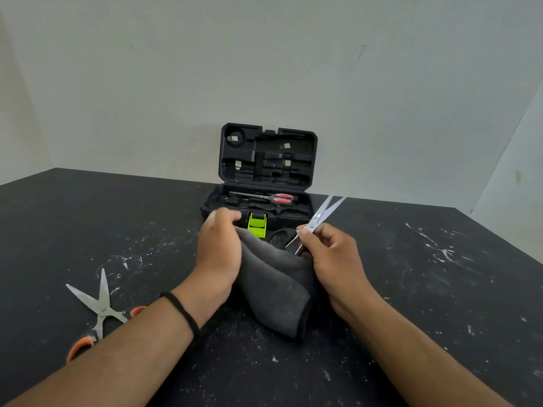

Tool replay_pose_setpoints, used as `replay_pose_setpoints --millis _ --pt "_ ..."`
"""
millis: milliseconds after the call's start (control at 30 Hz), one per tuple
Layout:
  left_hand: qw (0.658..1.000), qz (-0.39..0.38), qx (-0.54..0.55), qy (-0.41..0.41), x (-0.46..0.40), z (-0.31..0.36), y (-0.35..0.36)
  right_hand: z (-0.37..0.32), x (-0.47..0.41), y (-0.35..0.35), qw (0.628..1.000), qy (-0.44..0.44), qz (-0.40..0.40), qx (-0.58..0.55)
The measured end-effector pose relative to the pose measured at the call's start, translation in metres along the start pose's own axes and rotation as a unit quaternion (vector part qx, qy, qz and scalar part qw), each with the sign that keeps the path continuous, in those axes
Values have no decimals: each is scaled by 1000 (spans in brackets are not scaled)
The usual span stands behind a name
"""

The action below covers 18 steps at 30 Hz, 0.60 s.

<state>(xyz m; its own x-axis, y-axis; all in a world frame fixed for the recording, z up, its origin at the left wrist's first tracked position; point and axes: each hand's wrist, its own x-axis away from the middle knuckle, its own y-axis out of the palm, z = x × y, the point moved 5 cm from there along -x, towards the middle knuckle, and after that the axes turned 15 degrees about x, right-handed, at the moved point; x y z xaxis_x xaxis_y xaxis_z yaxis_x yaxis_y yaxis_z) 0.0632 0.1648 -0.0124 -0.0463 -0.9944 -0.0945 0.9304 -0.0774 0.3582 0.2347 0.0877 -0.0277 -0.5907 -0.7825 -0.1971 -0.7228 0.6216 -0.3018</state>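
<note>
Orange-handled scissors point(101, 311) lie open on the tabletop point(117, 215); left hand point(219, 254) grips a grey cloth point(273, 292), right hand point(333, 259) pinches black-handled scissors point(316, 219) (blades slightly parted).

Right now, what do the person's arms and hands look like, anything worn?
No gloves on the left hand or the right hand. Both forearms are bare, no sleeves in view. A thin black band, like a hair tie, circles the left wrist. Right wrist bare; no rings or watch visible.
</note>
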Motion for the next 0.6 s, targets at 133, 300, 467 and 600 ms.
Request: replay_pose_setpoints --millis 133,300,467,600 --pt "955 -71 167 -233 12 -7 8 4 2 8 998 -1 -1 63" --pt "928 -235 126 -260 14 -13 21 7 0 4 998 23 16 60" --pt "960 -177 82 -199 3 -22 14 6 -4 0 999 18 -2 34" --pt "985 -108 114 -76 -6 -9 11 5 -10 -8 999 23 -41 2"
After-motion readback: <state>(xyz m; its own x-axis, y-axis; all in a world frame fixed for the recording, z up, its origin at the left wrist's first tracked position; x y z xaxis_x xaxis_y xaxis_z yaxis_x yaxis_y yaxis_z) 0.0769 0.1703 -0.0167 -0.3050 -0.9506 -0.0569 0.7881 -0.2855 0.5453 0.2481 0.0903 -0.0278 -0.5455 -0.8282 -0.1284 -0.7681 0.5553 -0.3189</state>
